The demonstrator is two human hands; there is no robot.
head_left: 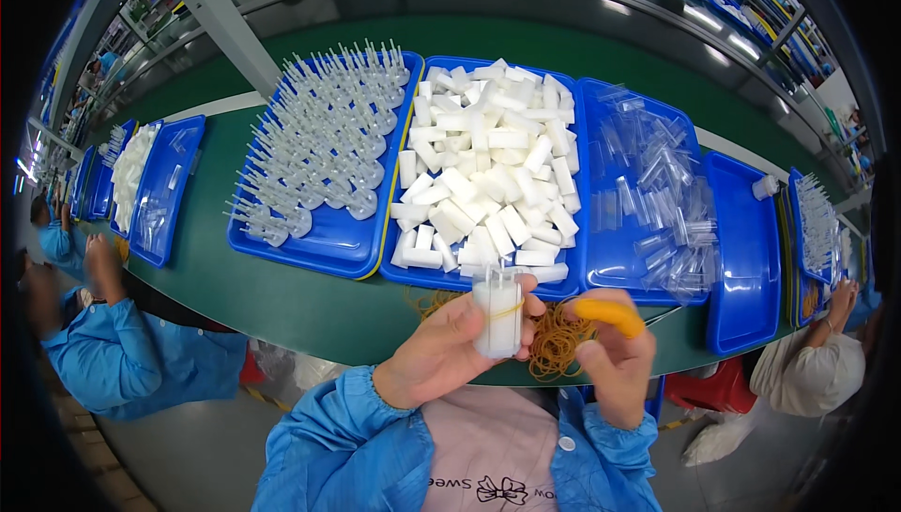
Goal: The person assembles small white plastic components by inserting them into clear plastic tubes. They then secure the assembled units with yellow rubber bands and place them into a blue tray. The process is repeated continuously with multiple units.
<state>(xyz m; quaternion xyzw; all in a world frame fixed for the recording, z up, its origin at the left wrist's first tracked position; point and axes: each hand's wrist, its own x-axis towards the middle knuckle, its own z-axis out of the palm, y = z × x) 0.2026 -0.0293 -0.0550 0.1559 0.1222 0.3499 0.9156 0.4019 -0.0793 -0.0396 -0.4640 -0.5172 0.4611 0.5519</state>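
Observation:
Near the table's front edge, my left hand [436, 348] is closed around a small clear plastic piece with thin upright prongs [488, 279]. A white foam block [503, 332] sits within it, and a yellowish rubber band [507, 310] runs around it. Just to the right is my right hand [619, 366], a yellow-orange finger cot [610, 315] on its index finger. Its thumb and index finger are apart, with nothing visible between them. Between the two hands lies a pile of brown rubber bands [558, 343], partly hidden by my left hand.
Blue trays hold pronged clear plastic pieces [328, 137], white foam blocks [488, 155] and clear plastic tubes [657, 202]. Farther right, another blue tray [741, 259] has a small white part at its rim. Co-workers in blue [141, 357] and white [812, 371] sit on either side.

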